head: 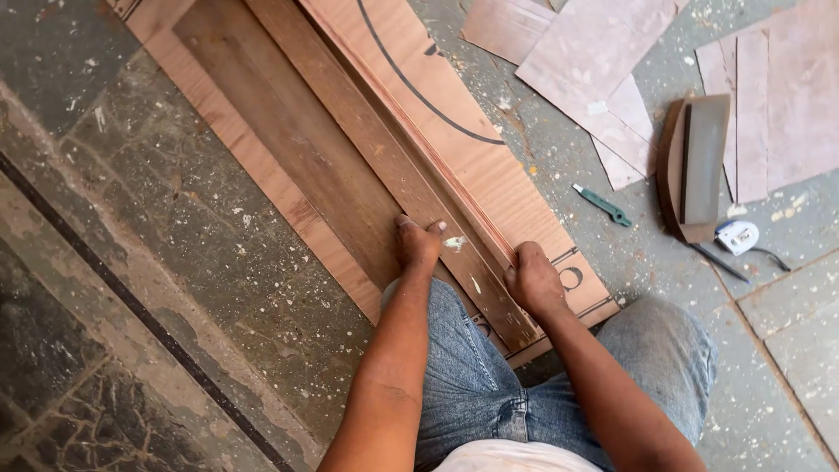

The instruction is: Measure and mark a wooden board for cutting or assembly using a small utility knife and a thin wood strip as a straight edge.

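Observation:
I kneel on a stone floor over long wooden boards. My left hand (419,243) presses flat on a dark narrow wood strip (367,149), thumb spread to the right. My right hand (533,278) is curled on the edge of a stack of thin reddish veneer sheets (454,114) that lies beside the strip; the top sheet bears a curved black line. Under both lies a wider, lighter board (236,131). My knees in blue jeans (472,367) rest at the near ends of the boards.
Loose pinkish veneer offcuts (594,52) lie at the upper right. A green-handled knife (603,204), a curved wooden block (695,166) and a white tape measure (737,236) lie on the floor to the right. Speckled grey floor tiles (131,262) stretch to the left.

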